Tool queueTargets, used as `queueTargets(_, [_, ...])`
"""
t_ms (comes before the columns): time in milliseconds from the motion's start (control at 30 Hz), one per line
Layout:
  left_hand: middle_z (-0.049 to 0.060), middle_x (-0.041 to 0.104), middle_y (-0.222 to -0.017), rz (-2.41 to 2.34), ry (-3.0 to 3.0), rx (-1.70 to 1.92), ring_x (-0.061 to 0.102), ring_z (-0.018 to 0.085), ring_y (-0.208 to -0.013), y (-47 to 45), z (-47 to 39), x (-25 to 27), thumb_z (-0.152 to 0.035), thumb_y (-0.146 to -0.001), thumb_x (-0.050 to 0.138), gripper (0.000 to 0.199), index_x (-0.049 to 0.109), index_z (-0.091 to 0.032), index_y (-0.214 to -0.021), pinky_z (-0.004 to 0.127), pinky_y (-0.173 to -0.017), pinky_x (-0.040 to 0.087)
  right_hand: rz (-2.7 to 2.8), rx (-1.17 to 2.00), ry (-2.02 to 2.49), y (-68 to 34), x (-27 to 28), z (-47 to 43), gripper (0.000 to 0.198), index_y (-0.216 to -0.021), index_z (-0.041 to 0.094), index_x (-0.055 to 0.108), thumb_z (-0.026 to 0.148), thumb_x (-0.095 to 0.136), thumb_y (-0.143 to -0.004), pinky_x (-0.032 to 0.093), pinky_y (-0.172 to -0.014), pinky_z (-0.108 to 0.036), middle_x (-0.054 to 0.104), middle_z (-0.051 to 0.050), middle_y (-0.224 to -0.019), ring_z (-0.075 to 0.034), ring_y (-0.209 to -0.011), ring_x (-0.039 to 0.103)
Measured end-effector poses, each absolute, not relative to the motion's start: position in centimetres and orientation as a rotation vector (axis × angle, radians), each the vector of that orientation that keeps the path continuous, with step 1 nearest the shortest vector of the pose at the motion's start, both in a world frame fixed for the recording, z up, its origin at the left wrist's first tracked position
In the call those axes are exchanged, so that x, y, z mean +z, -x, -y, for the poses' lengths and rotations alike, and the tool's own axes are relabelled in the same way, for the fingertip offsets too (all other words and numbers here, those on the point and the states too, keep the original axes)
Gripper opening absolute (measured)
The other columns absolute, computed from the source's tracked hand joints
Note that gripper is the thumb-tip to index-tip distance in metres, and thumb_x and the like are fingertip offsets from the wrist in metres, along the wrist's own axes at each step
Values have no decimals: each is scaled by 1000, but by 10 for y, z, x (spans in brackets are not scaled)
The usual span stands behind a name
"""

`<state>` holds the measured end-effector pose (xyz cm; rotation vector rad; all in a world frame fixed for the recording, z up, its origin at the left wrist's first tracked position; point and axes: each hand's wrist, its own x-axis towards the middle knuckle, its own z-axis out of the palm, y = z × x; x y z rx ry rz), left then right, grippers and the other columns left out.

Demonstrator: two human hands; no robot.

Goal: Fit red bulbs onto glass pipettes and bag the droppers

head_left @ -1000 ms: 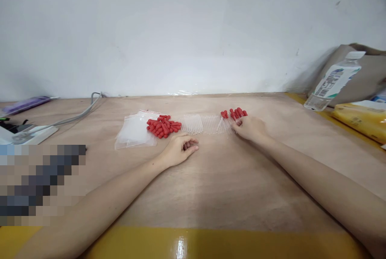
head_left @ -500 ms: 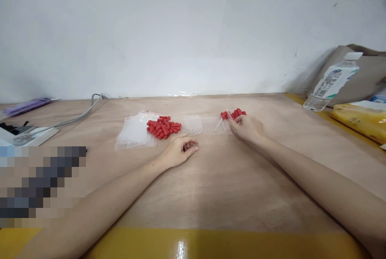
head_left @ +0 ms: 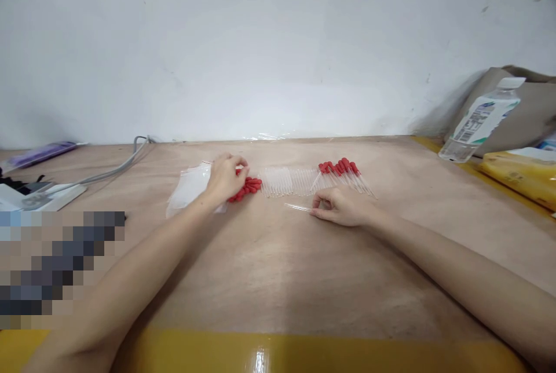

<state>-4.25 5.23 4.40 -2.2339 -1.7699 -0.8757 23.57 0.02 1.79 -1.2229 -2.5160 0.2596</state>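
Observation:
My left hand (head_left: 226, 179) reaches over a pile of small red rubber bulbs (head_left: 249, 186), with thumb and forefinger curled together at a bulb at its upper edge. The hand covers part of the pile. Thin, clear dropper tubes (head_left: 297, 207) stick out to the left from my right hand (head_left: 339, 206), whose fingers are closed on them low over the table. Behind it, a row of loose clear tubes (head_left: 278, 182) lies side by side. To the right of that row are tubes with red bulbs fitted on their ends (head_left: 341, 167).
Clear zip bags (head_left: 186, 187) lie left of the red pile. A grey cable (head_left: 113, 171) and a purple packet (head_left: 41, 154) are at the far left. On the right stand a plastic bottle (head_left: 482, 121) and a yellow package (head_left: 519, 170). A white wall (head_left: 278, 48) rises behind.
My left hand has moved left and away from me onto the red pile. My right hand has come back toward me from the bulb-fitted tubes, carrying clear tubes.

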Motion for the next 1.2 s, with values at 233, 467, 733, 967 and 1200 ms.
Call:
queueTargets(233, [15, 65, -81, 2415, 2014, -229, 56, 37, -91, 64, -115, 61, -48, -60, 66, 31, 66, -18, -68, 47, -80, 37, 2370, 232, 1135, -223, 2, 2, 19, -78, 18, 59, 37, 57, -77, 36, -63, -24, 58, -3, -76, -14, -73, 52])
queueTargets(467, [13, 66, -69, 2544, 1974, -245, 60, 34, -83, 66, -125, 57, -48, -53, 70, 32, 64, -18, -61, 39, -69, 43, 2295, 242, 1224, -216, -8, 1, 13, -75, 18, 54, 29, 51, -81, 37, -63, -25, 59, -3, -76, -15, -73, 52])
queueTargets(733, [10, 66, -73, 2362, 2022, -588, 61, 26, -79, 63, -99, 61, -39, -76, 54, 24, 61, -16, -70, 34, -67, 43, 2327, 209, 1246, -217, -6, 5, 14, -76, 18, 52, 27, 45, -84, 38, -65, -28, 60, -5, -80, -17, -76, 53])
queueTargets(967, [3, 64, -77, 1692, 2769, -1344, 61, 15, -68, 36, -30, 22, -33, -85, 44, 22, 51, -16, -97, 27, -65, 47, 2259, 121, 1282, -219, -1, 10, 15, -81, 19, 51, 25, 39, -87, 37, -66, -29, 60, -6, -81, -18, -77, 54])
queueTargets(1200, [4, 63, -73, 1574, 3124, -1462, 63, 14, -68, 9, 11, -4, -30, -89, 39, 32, 42, -16, -117, 28, -68, 50, 2271, 77, 1190, -220, -16, 4, 26, -104, 19, 54, 23, 32, -90, 37, -79, -33, 61, -7, -99, -19, -91, 55])
